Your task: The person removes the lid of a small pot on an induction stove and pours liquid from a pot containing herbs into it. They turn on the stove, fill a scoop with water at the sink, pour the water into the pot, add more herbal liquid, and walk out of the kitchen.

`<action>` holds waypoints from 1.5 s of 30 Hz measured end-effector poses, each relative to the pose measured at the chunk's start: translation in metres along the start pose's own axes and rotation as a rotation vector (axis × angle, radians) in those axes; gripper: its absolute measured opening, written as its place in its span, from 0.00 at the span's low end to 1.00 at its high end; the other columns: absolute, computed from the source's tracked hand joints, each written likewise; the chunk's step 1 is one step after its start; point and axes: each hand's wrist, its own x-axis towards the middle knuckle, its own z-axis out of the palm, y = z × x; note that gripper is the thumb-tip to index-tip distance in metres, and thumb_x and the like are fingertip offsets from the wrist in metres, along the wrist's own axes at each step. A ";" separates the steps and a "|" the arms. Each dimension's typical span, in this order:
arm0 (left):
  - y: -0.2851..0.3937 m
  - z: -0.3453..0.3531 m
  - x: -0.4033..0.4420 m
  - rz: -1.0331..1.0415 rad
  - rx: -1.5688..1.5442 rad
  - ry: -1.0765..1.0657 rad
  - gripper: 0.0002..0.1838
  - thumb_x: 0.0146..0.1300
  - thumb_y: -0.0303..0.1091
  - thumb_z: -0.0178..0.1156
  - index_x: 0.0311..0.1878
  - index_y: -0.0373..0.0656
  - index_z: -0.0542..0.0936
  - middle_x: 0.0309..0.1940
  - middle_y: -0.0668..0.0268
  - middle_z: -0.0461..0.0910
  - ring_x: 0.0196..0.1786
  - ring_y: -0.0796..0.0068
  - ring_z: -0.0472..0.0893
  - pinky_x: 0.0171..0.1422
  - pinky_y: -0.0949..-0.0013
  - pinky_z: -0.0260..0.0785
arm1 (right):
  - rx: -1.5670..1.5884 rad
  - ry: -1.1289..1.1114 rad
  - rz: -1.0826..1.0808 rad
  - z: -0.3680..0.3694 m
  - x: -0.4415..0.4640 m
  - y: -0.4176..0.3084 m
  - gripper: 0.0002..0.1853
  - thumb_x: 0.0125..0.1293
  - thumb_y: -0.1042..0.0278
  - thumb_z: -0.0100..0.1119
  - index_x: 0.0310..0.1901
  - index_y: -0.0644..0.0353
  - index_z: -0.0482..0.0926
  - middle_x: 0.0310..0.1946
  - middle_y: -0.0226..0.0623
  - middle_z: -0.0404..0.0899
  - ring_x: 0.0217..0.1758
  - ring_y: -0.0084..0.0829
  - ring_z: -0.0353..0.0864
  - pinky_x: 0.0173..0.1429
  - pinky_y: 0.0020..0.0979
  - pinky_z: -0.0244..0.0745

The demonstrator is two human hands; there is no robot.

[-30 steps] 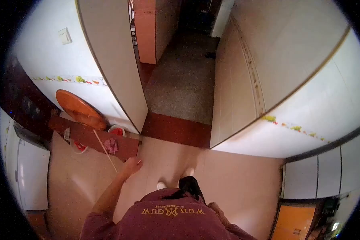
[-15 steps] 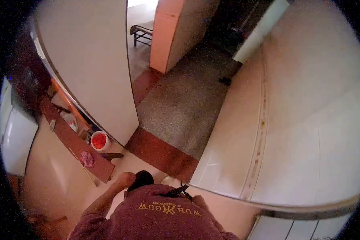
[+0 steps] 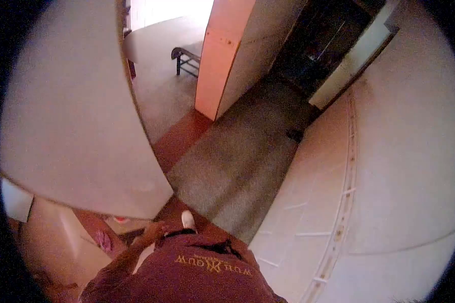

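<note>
My left hand is low in the view, beside the front of my dark red shirt. Its fingers look loosely bent and apart, and nothing shows in them. Only a sliver of skin on my right side shows past the shirt; the fingers there are hidden. Left of my left arm, a pink cloth lies on a low reddish-brown bench. A white shoe stands on the dark red floor strip, just ahead of me.
A pale wall ends in a corner close ahead on the left. A grey floor passage runs forward between an orange-pink pillar and a tiled wall on the right. Beyond the pillar's left side stands a dark-legged seat.
The view has turned and moved forward to the doorway. The wall corner now covers most of the bench and the buckets. My left hand stays low by my shirt, now near the corner.
</note>
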 end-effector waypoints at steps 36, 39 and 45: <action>0.165 -0.211 0.512 -0.161 -0.437 0.213 0.17 0.63 0.44 0.50 0.34 0.38 0.76 0.31 0.47 0.79 0.39 0.43 0.79 0.41 0.45 0.69 | 0.191 -0.004 -0.080 -0.616 0.594 0.109 0.10 0.63 0.63 0.56 0.33 0.61 0.77 0.27 0.28 0.76 0.30 0.21 0.74 0.36 0.28 0.72; 0.138 -0.236 0.533 -0.180 -0.452 0.152 0.18 0.63 0.44 0.50 0.35 0.36 0.76 0.31 0.47 0.79 0.38 0.43 0.79 0.40 0.46 0.68 | 0.090 0.155 -0.056 -0.692 0.622 0.008 0.09 0.65 0.64 0.56 0.36 0.61 0.78 0.30 0.30 0.76 0.34 0.22 0.73 0.40 0.29 0.72; 0.056 -0.233 0.568 -0.190 -0.477 0.245 0.16 0.62 0.41 0.51 0.35 0.35 0.77 0.30 0.47 0.79 0.37 0.41 0.78 0.40 0.46 0.69 | 0.209 0.456 -0.309 -0.846 0.699 -0.032 0.14 0.68 0.61 0.57 0.46 0.64 0.77 0.38 0.30 0.77 0.40 0.22 0.73 0.46 0.26 0.71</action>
